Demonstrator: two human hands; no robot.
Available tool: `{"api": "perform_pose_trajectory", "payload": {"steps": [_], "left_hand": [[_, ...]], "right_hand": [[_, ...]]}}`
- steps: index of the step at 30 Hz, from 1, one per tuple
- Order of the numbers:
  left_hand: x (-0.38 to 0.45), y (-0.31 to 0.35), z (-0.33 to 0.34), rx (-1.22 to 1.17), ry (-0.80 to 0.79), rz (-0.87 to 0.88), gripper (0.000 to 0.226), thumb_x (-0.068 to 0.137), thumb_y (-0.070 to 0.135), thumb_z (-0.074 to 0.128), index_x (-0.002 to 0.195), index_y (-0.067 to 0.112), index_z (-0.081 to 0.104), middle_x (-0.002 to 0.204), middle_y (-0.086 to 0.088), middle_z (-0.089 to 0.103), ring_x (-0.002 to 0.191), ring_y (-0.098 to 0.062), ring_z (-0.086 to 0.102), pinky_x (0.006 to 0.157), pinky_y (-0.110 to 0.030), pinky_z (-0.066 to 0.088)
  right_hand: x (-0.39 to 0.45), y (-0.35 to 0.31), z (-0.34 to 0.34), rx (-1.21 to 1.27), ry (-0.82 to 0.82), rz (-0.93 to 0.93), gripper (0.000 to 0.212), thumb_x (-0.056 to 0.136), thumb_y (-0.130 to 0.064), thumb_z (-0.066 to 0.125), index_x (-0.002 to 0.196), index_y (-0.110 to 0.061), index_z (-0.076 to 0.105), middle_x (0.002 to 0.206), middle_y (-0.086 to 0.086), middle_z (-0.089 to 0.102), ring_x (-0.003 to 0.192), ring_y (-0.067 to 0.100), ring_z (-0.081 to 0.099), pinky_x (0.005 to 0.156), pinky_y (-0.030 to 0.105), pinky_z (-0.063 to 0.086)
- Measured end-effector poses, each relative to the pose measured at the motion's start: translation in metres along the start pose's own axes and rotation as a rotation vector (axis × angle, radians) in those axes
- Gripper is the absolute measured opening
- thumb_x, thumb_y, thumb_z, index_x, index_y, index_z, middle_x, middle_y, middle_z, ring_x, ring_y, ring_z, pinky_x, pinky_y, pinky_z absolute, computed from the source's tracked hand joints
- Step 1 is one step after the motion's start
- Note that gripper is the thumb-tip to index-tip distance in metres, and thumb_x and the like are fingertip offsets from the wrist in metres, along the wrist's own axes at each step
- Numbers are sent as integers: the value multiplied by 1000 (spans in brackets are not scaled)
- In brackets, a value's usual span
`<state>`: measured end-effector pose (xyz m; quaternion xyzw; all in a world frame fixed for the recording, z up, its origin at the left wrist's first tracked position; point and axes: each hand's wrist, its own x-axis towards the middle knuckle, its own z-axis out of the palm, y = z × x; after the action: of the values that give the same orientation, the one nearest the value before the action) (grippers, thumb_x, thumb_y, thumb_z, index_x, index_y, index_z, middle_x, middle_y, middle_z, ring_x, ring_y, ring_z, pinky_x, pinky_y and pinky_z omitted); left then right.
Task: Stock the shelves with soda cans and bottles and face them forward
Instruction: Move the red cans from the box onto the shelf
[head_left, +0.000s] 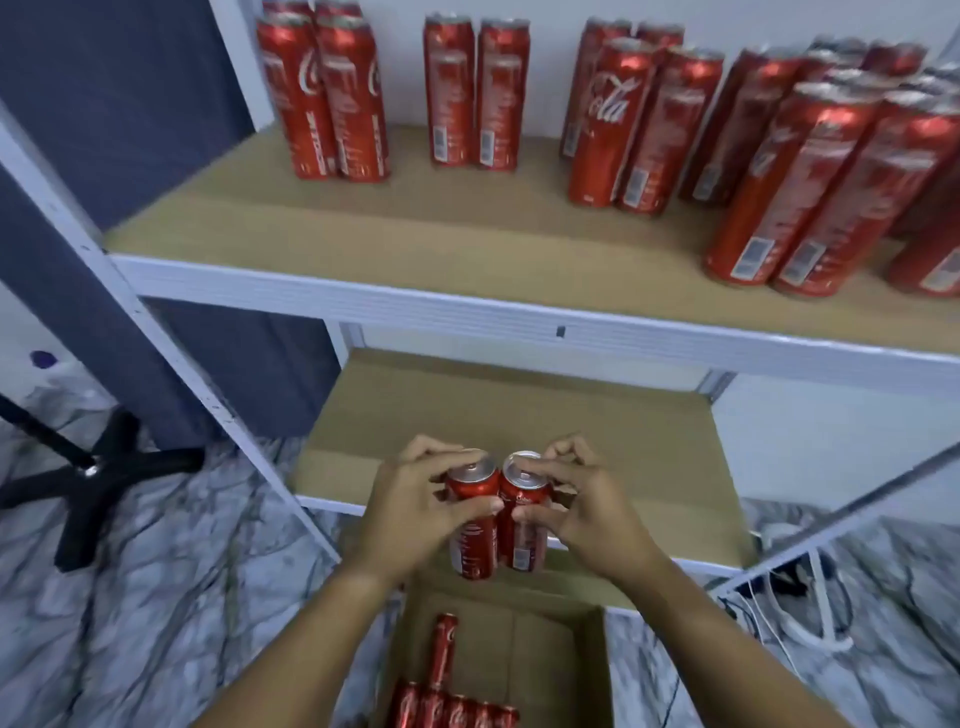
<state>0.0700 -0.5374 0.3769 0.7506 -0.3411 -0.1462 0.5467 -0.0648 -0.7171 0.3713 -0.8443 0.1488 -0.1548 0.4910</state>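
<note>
- My left hand (415, 512) grips one red soda can (471, 519) and my right hand (582, 512) grips a second can (522, 514); fingers and thumbs curl round both, which stand upright and touch side by side.
- The held pair hangs above the front edge of the lower shelf (519, 415), a bare tan board on a white metal frame.
- Just below the pair, an open cardboard box (561, 654) sits on the floor; more red cans (452, 712) stand in a row along its near left side, and one can (444, 649) lies lengthways beyond them.
- The upper shelf (415, 228), well above the pair, has the same tan board and white front rail, and carries tall red cans (613, 119) in loose clusters, densest toward its right end.
- Some of those shelved cans show the brand script; others show barcodes and small print.
- Left of the lower shelf, a white upright post (156, 332) slants down across a dark blue panel (124, 104).
- The floor (156, 571) round the box is grey-white, veined like marble.
- A black stand base (93, 478) rests on the floor, well left of the box.
- Right of the box, white cables (800, 613) lie tangled on the floor beside the shelf frame.
</note>
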Motion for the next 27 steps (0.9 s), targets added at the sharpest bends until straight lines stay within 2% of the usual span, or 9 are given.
{"api": "perform_pose_trajectory", "payload": {"steps": [3,6,8,11,12,16,19,23,27], "left_hand": [[17,70,-48,18,101,90,50,58,29,97,105,23,81,103,9,67,100,-5,68,81,-23,59],[34,130,-89,70,201,202,48,55,24,97,101,20,82,99,6,70,94,-3,69,75,-10,53],[46,163,-113,95,236,264,48,55,24,98,100,21,82,101,8,71,95,-3,69,78,-10,52],[67,201,-138,126,273,345,49,56,31,97,102,25,81,103,12,71,97,-3,68,83,-13,52],[75,209,-143,123,279,359,49,57,31,97,103,25,81,104,11,71,97,-1,68,82,-12,51],[108,228,-150,154,304,374,46,60,29,96,103,22,80,106,2,69,91,4,64,76,-7,49],[132,224,-146,187,307,381,47,61,32,96,104,21,80,103,1,66,91,0,64,76,-11,52],[163,213,-142,244,330,384,50,60,39,96,106,24,80,98,10,62,90,0,61,79,-20,54],[190,207,-139,295,349,365,54,59,40,96,106,21,79,104,6,62,97,-12,63,87,-36,57]], "right_hand": [[27,-79,-22,-15,48,-129,46,72,-25,88,116,-29,74,104,-19,44,105,14,56,92,37,55],[51,-145,-40,-12,91,-226,47,73,-21,88,116,-32,73,106,-18,45,104,11,57,89,30,54],[66,-182,-53,-48,117,-280,49,73,-20,88,117,-32,72,106,-15,47,103,7,57,87,26,54],[89,-226,-72,-93,133,-334,49,75,-24,87,122,-26,72,107,-10,47,107,7,55,92,34,55],[97,-237,-77,-104,150,-353,50,75,-25,87,123,-24,72,107,-9,47,106,6,55,91,33,55],[126,-260,-93,-181,237,-392,53,76,-26,86,126,-20,69,102,-9,47,99,1,52,89,18,48],[148,-257,-96,-203,259,-374,55,75,-25,87,127,-18,69,101,-9,46,99,5,53,94,24,49],[174,-242,-97,-224,286,-346,57,75,-27,86,128,-18,69,101,-7,46,102,12,53,99,32,50],[198,-232,-97,-260,318,-345,59,76,-29,85,130,-18,67,103,-9,46,104,12,53,99,35,52]]}}
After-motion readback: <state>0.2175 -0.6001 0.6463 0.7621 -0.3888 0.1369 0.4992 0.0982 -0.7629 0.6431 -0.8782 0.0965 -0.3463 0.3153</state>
